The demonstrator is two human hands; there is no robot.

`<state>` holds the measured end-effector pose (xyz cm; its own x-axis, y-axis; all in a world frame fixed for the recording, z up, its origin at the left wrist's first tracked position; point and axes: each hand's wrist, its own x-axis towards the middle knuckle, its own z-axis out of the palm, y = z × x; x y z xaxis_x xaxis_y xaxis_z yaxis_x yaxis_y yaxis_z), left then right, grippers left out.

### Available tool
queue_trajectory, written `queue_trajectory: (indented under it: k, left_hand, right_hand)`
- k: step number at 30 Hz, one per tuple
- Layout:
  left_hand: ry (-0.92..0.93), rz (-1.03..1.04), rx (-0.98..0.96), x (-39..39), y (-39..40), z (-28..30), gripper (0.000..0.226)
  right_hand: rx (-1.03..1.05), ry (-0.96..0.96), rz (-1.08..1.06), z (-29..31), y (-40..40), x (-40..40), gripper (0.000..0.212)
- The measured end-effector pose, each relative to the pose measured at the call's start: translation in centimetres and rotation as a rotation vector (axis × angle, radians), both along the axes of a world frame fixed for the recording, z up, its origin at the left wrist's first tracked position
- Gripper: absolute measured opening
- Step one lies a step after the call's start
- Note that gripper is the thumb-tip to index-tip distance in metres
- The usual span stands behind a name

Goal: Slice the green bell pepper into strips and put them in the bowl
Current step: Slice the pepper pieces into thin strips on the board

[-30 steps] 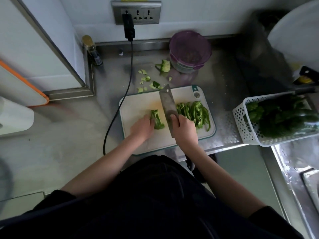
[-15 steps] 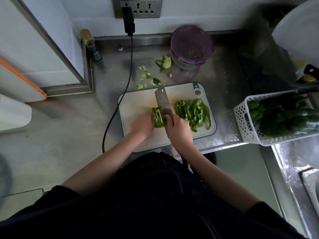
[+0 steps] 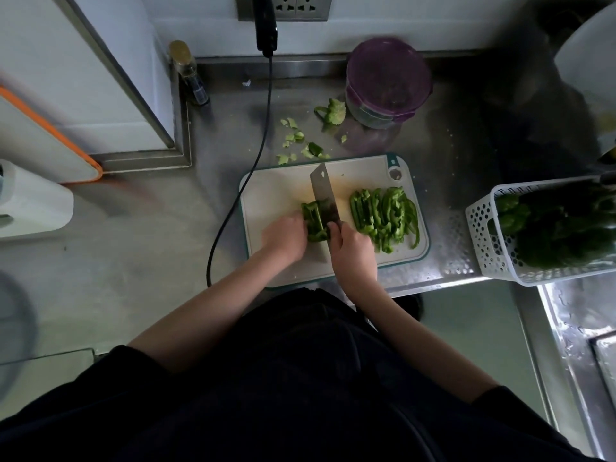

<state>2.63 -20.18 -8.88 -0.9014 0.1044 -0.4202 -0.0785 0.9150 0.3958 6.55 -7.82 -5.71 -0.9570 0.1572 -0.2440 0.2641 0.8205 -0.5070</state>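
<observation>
1. A stainless steel tabletop (image 3: 443, 181) runs along a pale wall, with a white cutting board (image 3: 276, 195) edged in teal lying near its front edge.
2. The right hand (image 3: 351, 248) has its grip clamped on the handle of a cleaver (image 3: 322, 195); the handle itself is hidden inside the fist, and the blade points away from the person across the board.
3. The left hand (image 3: 286, 236) rests on the board with fingers curled, pressing against the left side of a green bell pepper piece (image 3: 313, 221); its grip looks closed on the pepper, though the fingertips are hard to make out.
4. The cleaver's blade sits against the right side of that uncut piece.
5. A pile of pepper strips (image 3: 383, 216) lies on the right half of the board, apart from the blade.
6. Beyond the board, pepper trimmings (image 3: 301, 143) and a pepper core (image 3: 333, 111) lie on the steel.
7. A purple-lidded bowl (image 3: 388, 83) stands near the wall, just beside the core.
8. A white perforated basket (image 3: 483, 235) of dark green vegetables sits at the right.
9. A black power cord (image 3: 253, 168) hangs from a wall socket (image 3: 300, 6) and trails past the board's left side.
</observation>
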Motion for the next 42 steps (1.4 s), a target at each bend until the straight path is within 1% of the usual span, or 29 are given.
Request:
queue_trajectory:
  k: [9, 15, 20, 29, 33, 36, 39, 40, 42]
  left_hand:
    - [0.002, -0.012, -0.040, 0.1, 0.3, 0.7, 0.023]
    - [0.021, 0.009, -0.004, 0.5, 0.5, 0.6, 0.026]
    - [-0.010, 0.051, 0.032, 0.6, 0.4, 0.4, 0.026]
    - [-0.028, 0.199, 0.226, 0.6, 0.6, 0.5, 0.025]
    - [-0.056, 0.295, 0.324, 0.9, 0.7, 0.6, 0.019]
    - [-0.066, 0.296, 0.352, 0.9, 0.7, 1.0, 0.024]
    - [-0.124, 0.356, 0.491, 0.8, 1.3, 1.2, 0.028]
    - [-0.154, 0.389, 0.533, 0.7, 1.6, 1.2, 0.028]
    - [-0.182, 0.403, 0.553, 0.5, 2.0, 1.0, 0.030]
  right_hand:
    - [0.059, -0.011, 0.083, -0.3, -0.1, -0.1, 0.041]
    - [0.049, -0.046, 0.113, -0.1, -0.1, -0.9, 0.038]
    - [0.070, -0.082, 0.132, -0.2, -0.6, -1.9, 0.038]
    - [0.116, -0.091, 0.159, -0.2, -0.8, -2.4, 0.038]
    - [0.113, -0.075, 0.160, -0.1, -0.6, -2.4, 0.039]
    - [0.082, -0.059, 0.143, 0.0, -0.4, -2.2, 0.040]
    - [0.016, -0.063, 0.084, 0.1, 0.4, -1.6, 0.042]
    - [0.019, -0.071, 0.069, 0.1, 0.6, -1.4, 0.042]
    - [0.072, -0.091, 0.070, 0.2, 0.8, -1.1, 0.042]
